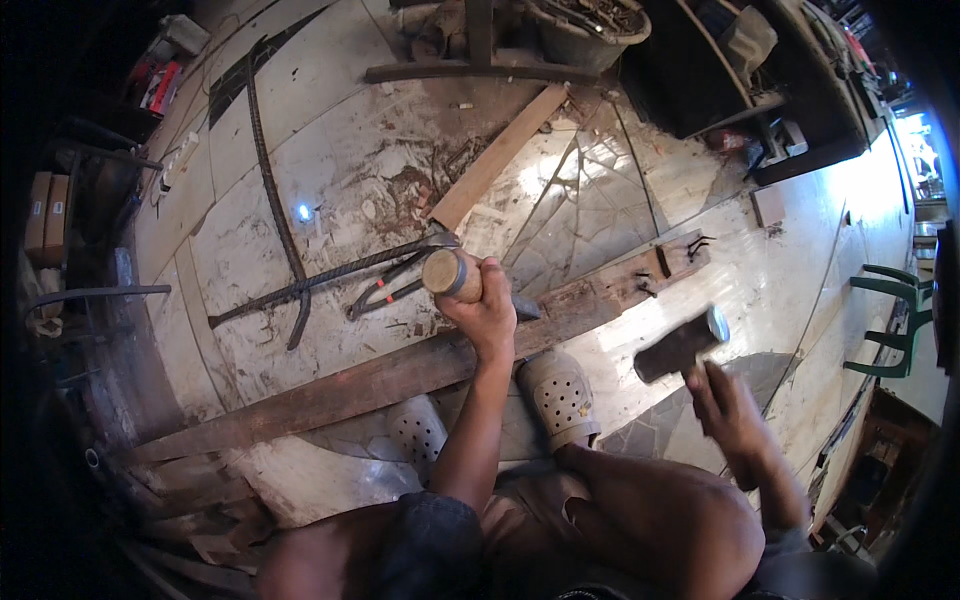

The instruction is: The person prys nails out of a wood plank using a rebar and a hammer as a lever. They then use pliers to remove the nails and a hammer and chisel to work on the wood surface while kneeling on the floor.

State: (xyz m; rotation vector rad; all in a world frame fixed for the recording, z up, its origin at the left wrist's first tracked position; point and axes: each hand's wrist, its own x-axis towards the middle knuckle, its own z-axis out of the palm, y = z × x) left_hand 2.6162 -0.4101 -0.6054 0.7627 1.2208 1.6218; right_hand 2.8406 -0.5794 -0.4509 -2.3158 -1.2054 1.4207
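My left hand (487, 312) is wrapped round the thick wooden handle of a chisel (450, 274), its round butt turned up. The dark blade (526, 307) shows past my fingers, over a long weathered plank (400, 375); whether its edge touches the wood I cannot tell. Off to the right, my right hand (728, 405), a little smeared by motion, grips a hammer (680, 346) by its short handle. The heavy metal head is raised, apart from the chisel. Bent dark nails (648, 284) stick out of the plank's right end. My feet in pale clogs (558, 398) are beside the plank.
Beyond the chisel lie a ribbed crowbar (330, 277), pincers with red marks (378, 294) and a bent steel rod (266, 170). A loose board (500, 155) rests among wood chips. A full tub (610, 35) stands at the back; green chair legs (900, 320) are far right.
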